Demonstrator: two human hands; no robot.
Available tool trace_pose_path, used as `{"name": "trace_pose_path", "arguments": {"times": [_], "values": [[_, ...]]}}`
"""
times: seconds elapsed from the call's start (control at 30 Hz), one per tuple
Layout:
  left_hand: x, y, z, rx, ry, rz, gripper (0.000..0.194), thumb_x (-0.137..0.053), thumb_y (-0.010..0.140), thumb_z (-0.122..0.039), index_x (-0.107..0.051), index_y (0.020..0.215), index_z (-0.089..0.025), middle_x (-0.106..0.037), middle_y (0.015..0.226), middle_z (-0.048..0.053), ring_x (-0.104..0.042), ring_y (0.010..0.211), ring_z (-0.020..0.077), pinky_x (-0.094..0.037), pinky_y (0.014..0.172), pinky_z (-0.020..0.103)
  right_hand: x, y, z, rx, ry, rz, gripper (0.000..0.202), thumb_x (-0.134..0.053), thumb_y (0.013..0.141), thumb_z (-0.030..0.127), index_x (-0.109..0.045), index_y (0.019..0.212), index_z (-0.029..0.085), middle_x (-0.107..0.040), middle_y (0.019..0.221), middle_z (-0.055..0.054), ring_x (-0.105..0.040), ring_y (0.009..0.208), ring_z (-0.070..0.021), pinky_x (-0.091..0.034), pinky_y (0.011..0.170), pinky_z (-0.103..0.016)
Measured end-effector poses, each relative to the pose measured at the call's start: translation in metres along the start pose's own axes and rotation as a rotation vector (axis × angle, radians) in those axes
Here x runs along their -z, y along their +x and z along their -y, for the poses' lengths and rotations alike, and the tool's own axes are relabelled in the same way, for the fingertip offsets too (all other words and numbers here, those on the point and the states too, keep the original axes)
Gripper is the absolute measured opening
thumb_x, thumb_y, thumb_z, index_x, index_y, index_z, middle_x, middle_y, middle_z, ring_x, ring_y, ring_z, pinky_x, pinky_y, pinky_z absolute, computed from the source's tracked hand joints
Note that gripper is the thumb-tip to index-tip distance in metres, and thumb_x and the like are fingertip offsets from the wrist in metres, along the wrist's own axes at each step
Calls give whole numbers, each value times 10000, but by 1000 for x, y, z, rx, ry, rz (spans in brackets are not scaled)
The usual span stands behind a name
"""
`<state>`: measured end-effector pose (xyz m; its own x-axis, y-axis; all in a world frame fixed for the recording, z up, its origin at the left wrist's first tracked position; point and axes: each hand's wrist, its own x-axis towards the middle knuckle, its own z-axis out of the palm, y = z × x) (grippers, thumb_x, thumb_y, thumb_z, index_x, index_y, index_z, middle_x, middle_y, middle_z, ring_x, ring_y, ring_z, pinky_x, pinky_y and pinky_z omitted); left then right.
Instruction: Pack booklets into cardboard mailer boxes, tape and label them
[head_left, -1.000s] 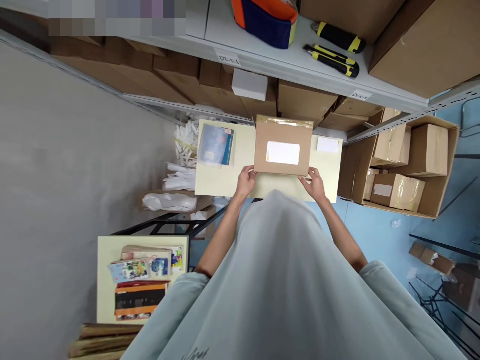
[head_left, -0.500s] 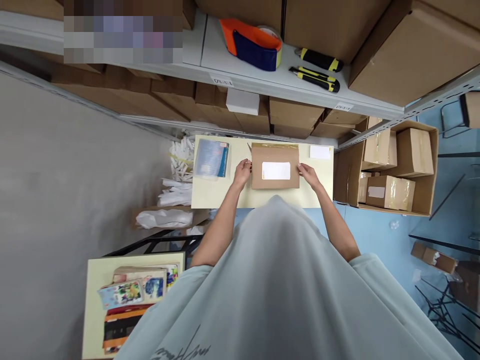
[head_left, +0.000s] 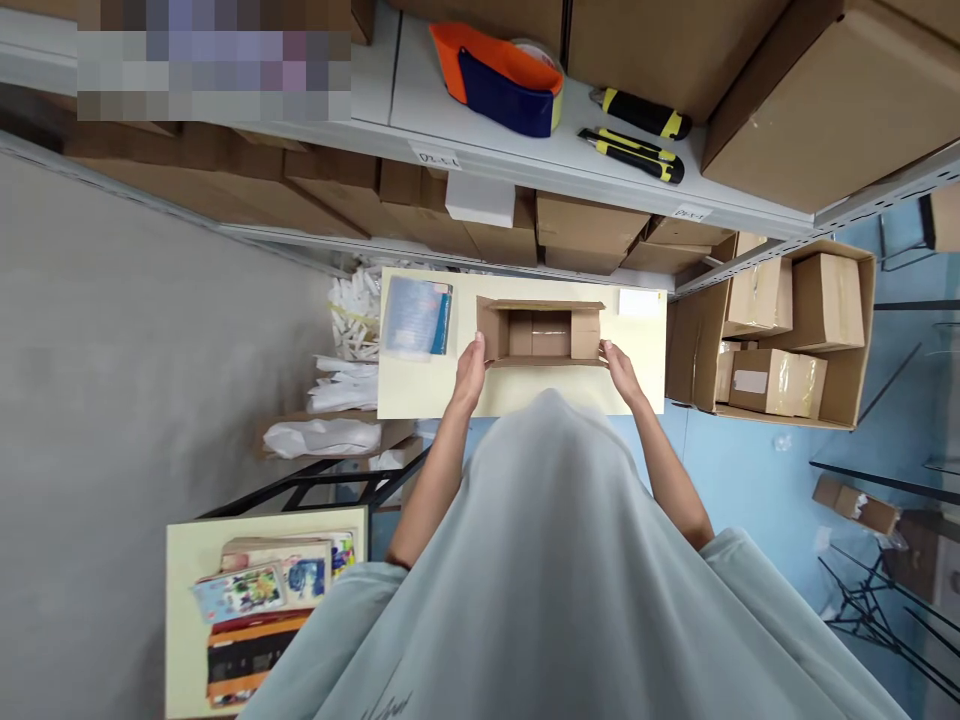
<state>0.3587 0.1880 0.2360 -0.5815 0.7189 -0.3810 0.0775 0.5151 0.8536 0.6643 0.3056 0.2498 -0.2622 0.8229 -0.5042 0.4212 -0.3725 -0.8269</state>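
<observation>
An open cardboard box (head_left: 551, 364) stands on the cream worktable, its opening facing up and its inside bare down to a taped bottom. My left hand (head_left: 470, 372) grips its left end by the flap, thumb upward. On the opposite end, my right hand (head_left: 621, 372) holds the right side near the front corner. Some fingertips of both hands are hidden behind the cardboard. Left of the box lies a blue book or pack in clear plastic (head_left: 416, 318). A white label sheet (head_left: 640, 302) lies at the table's back right corner.
Above the table runs a grey shelf (head_left: 495, 172) with cardboard boxes, an orange-and-blue tape dispenser (head_left: 499, 85) and black-and-yellow cutters (head_left: 636, 155). A large carton (head_left: 694, 345) of smaller boxes stands right. White packing paper (head_left: 341, 385) is at left; a side table (head_left: 187, 600) holds books.
The box has tipped so its opening faces up; before, its labelled face was toward me. Both hands have shifted slightly with it and still hold its ends.
</observation>
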Motion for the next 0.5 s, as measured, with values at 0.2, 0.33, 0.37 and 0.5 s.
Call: {"name": "trace_pose_path", "arguments": {"times": [0.2,0.33,0.37,0.5], "values": [[5,-16,-47,-323,161,-208,407,-618,1121,-500,-764,1366,-210,-788,1434,150,-730,1371,299,-592,1210,451,0,-5,42,319,-297,-139,500,-528,1137,584,-801,1351,223,-799,1450,-167,-745,1373,-322,-617,1209,-509],[-6,-10,-64,-377,355,101,324,-583,1102,-350,-825,1277,-225,-848,1263,124,-799,1188,326,-615,1170,490,-19,10,84,394,-547,127,409,-523,1144,304,-798,1430,206,-776,1539,-133,-731,1430,-313,-581,1267,-499],[-10,-8,-63,-379,402,154,327,-608,1074,-314,-822,1302,-217,-843,1288,139,-799,1198,346,-610,1182,515,-25,16,91,394,-611,172,441,-539,1128,257,-759,1504,187,-708,1642,-140,-709,1471,-321,-576,1276,-504],[-17,-4,-43,-456,557,193,514,-749,957,-250,-746,1468,-187,-652,1667,205,-570,1604,447,-447,1372,641,-46,40,104,434,-874,233,716,-723,1021,188,-565,1719,161,-305,1929,-156,-573,1609,-404,-546,1290,-596]]}}
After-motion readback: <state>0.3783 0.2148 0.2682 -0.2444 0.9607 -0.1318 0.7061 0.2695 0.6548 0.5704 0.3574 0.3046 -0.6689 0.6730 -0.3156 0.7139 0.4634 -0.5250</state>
